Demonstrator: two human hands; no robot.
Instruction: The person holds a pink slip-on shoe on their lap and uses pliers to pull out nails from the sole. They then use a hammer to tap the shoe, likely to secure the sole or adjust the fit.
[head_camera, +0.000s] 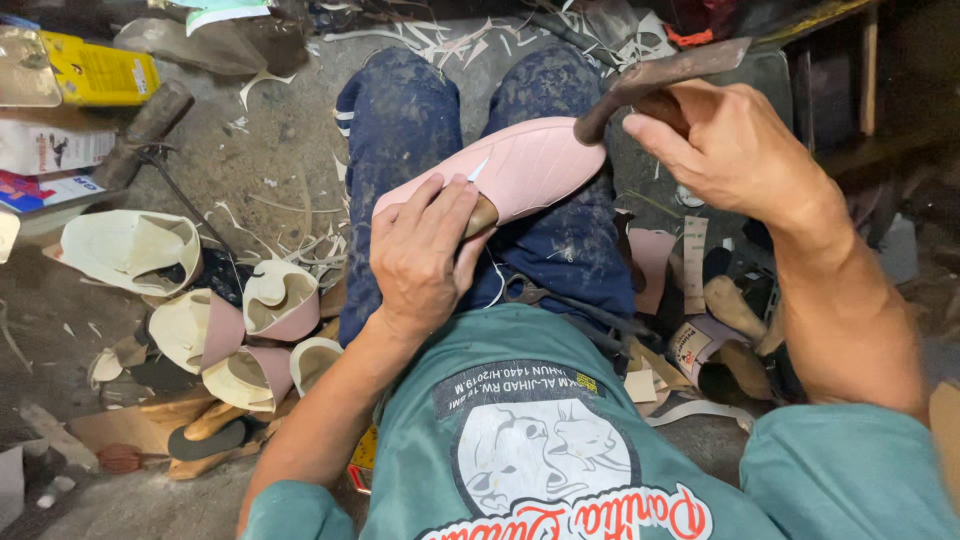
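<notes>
Across my lap lies the pink shoe upper (520, 170), stretched over a wooden last whose brown end shows just under my thumb, and my left hand (420, 250) is clamped around that heel end, thumb and forefinger pinching a small pale nail (477, 171) upright against the pink material. My right hand (730, 150) is closed around the handle of a hammer (660, 75), which hangs above and to the right of the shoe's toe, its dark head tilted toward the shoe. Judging by how it sits, the upper is already pulled snug and smooth over the last, with faint diagonal lines across it; the nail still stands proud and unstruck, so I reckon the tacking is only part done, and I cannot see the underside to tell how many tacks are in. Left of the shoe, on the dusty grey floor (270, 150), sit several cream and pink half-made uppers (240, 330) in a loose heap, with curls of pale trimmings (310, 250) strewn between them and my knee. Further left of the shoe are a yellow box (100, 70) and some cartons; right of it lie more lasts and scraps in shadow.
</notes>
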